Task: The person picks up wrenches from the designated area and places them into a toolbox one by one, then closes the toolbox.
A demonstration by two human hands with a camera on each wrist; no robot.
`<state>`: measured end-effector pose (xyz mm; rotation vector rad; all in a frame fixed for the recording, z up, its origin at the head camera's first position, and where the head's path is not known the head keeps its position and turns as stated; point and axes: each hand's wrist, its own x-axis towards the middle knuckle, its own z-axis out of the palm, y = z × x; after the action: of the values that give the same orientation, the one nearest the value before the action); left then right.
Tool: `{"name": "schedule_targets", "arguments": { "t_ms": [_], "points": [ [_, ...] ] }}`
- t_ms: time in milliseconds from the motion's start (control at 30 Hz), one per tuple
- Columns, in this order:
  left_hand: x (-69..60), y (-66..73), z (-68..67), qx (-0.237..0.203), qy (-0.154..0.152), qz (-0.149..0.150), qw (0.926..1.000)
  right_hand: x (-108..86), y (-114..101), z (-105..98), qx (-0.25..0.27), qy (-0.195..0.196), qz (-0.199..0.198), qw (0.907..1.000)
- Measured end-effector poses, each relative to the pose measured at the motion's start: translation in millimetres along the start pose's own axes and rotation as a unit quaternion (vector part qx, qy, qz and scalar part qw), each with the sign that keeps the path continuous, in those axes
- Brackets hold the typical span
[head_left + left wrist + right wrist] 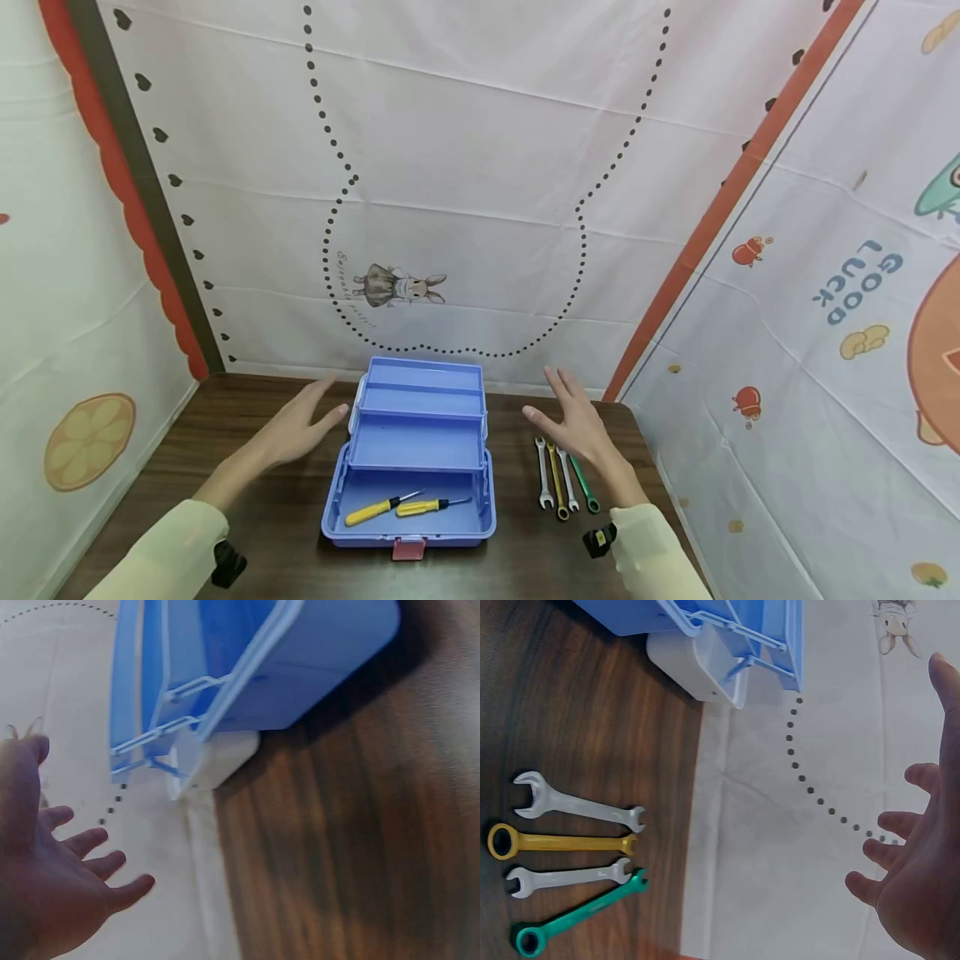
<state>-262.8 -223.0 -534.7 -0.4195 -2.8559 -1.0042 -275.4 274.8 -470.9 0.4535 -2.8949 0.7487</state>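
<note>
Blue toolbox [417,442] sits between left hand [296,429] and right hand [579,425].

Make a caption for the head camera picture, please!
Left hand and right hand spread either side of an open toolbox; two screwdrivers inside, four wrenches beside it.

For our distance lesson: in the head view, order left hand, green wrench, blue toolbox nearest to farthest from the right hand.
1. Green wrench, just below the right hand.
2. Blue toolbox, to the left.
3. Left hand, farther left.
</note>
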Motion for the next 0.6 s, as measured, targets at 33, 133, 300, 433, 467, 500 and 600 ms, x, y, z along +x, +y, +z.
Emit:
{"name": "schedule_targets", "arguments": {
  "t_ms": [33,133,300,433,467,500,600],
  "points": [
    [-1.8,-2.1,2.1,-0.006,0.003,-0.001,1.0000,-1.0,1.5,1.2,0.007,-0.002,0.002,1.0000],
    [-6.6,-7.0,8.1,-0.028,0.010,-0.006,0.9995,-3.7,6.6,5.4,0.023,-0.005,0.004,0.9997],
    [-14.0,-15.0,18.2,-0.068,0.004,-0.028,0.9973,-10.4,17.0,11.9,0.045,-0.004,-0.005,0.9989],
    [-19.9,-22.9,26.3,-0.097,-0.002,-0.052,0.9939,-18.0,24.4,17.8,0.065,-0.007,0.003,0.9979],
    [-21.2,-24.9,28.4,-0.107,-0.003,-0.056,0.9927,-20.0,26.3,19.6,0.071,-0.009,0.007,0.9974],
    [-22.3,-26.7,30.7,-0.116,-0.005,-0.062,0.9914,-21.9,28.2,21.6,0.077,-0.010,0.011,0.9969],
    [-24.7,-31.6,39.3,-0.143,-0.010,-0.077,0.9866,-27.8,33.6,26.3,0.099,-0.011,0.030,0.9946]
  ]
}}
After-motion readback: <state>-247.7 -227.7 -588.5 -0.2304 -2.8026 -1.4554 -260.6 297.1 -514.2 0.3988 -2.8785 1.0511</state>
